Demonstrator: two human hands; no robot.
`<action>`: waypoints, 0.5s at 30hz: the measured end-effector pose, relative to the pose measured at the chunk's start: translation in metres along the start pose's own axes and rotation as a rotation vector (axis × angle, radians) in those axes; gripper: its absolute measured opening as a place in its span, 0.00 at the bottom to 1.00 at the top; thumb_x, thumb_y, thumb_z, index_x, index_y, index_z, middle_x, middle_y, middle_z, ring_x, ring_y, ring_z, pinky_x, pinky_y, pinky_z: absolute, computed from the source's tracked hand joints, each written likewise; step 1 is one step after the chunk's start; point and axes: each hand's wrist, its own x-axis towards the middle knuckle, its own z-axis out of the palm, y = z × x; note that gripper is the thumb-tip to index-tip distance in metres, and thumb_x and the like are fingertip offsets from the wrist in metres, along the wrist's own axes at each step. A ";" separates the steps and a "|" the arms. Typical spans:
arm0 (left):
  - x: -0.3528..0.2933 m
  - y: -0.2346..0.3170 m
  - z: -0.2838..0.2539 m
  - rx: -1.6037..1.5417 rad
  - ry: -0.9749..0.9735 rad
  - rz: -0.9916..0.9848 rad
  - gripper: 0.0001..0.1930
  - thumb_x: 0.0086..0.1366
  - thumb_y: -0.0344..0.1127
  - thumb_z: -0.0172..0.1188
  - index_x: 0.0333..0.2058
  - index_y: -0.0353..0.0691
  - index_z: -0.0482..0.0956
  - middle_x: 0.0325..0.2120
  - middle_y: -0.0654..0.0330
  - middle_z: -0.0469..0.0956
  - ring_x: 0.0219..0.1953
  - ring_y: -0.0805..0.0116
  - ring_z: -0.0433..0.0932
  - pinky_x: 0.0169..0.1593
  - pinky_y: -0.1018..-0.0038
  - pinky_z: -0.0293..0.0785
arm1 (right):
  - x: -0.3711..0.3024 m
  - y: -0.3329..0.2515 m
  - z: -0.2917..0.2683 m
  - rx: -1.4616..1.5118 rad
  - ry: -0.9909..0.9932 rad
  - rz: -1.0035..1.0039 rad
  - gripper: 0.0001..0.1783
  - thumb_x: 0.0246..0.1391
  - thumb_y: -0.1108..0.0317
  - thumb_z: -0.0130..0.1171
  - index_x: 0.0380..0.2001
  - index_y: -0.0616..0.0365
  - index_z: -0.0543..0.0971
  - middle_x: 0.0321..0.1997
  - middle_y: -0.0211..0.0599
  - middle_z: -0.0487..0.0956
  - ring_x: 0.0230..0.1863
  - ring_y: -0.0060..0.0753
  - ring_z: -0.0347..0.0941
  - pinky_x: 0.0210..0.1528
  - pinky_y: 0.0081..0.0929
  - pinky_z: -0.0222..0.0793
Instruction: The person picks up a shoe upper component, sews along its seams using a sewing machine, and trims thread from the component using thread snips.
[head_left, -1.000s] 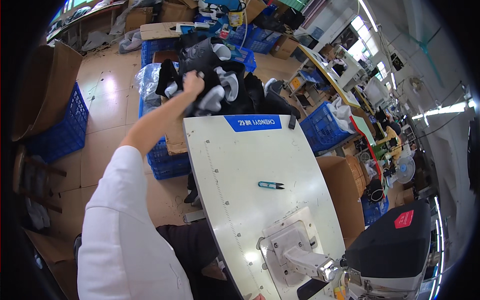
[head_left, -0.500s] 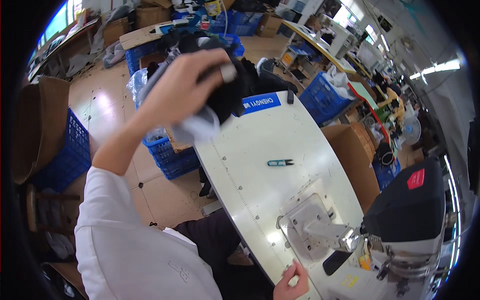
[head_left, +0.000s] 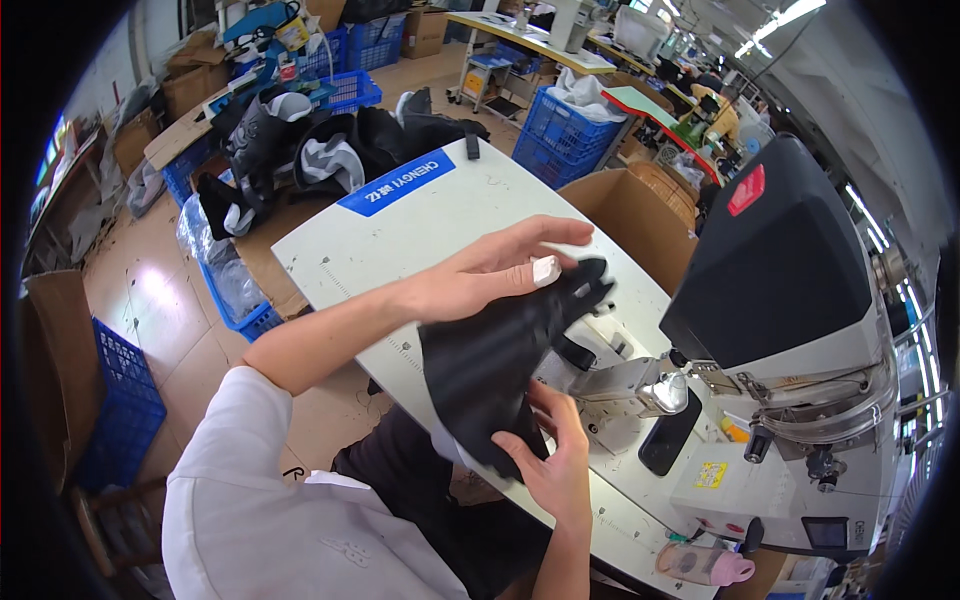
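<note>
A black, leather-like piece (head_left: 490, 360) with a slotted, pointed tip hangs between my hands over the white machine table (head_left: 390, 235). My right hand (head_left: 555, 465) grips its lower edge, thumb on the near face. Along the upper edge lies my left hand (head_left: 490, 270), its fingers stretched out and its thumb wrapped in white at the tip. Whether the left thumb presses on the piece is hard to make out. Just right of the piece stands the metal post (head_left: 630, 385) of a sewing machine (head_left: 780, 260) with a dark head.
A pile of black and grey pieces (head_left: 330, 150) lies beyond the table's far left end. A dark phone (head_left: 670, 435) and a pink-capped bottle (head_left: 730, 570) are on the table's right side. A cardboard box (head_left: 635, 215) and blue crates (head_left: 560, 130) stand behind.
My left hand has come from the pile back over the table, bringing the black piece. My right hand has moved up and taken hold of it. The view has turned; the thread snips no longer show.
</note>
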 end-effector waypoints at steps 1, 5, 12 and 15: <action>-0.002 -0.001 0.011 -0.064 -0.020 -0.102 0.29 0.69 0.47 0.48 0.62 0.36 0.58 0.59 0.54 0.62 0.58 0.64 0.66 0.60 0.67 0.60 | 0.000 -0.001 -0.005 0.001 0.059 -0.026 0.30 0.44 0.69 0.71 0.50 0.68 0.70 0.46 0.46 0.73 0.48 0.42 0.72 0.53 0.33 0.68; 0.003 -0.006 0.039 0.080 -0.017 -0.073 0.23 0.68 0.39 0.50 0.59 0.38 0.63 0.57 0.56 0.66 0.54 0.66 0.69 0.58 0.69 0.63 | 0.003 -0.006 -0.017 0.362 0.240 0.003 0.18 0.48 0.74 0.67 0.41 0.66 0.72 0.41 0.37 0.73 0.45 0.29 0.72 0.50 0.26 0.67; 0.052 -0.033 0.042 0.527 -0.177 -0.128 0.19 0.64 0.38 0.54 0.51 0.34 0.72 0.46 0.47 0.74 0.47 0.50 0.74 0.53 0.62 0.69 | 0.007 -0.004 -0.014 0.371 0.317 0.021 0.10 0.57 0.75 0.56 0.42 0.64 0.70 0.38 0.33 0.70 0.39 0.18 0.68 0.44 0.18 0.66; 0.055 -0.031 0.055 0.496 -0.148 -0.048 0.18 0.65 0.38 0.53 0.47 0.30 0.73 0.41 0.45 0.77 0.45 0.49 0.76 0.51 0.63 0.69 | 0.009 0.000 -0.020 0.462 0.278 0.105 0.12 0.58 0.71 0.57 0.42 0.62 0.68 0.36 0.31 0.70 0.36 0.16 0.68 0.41 0.16 0.65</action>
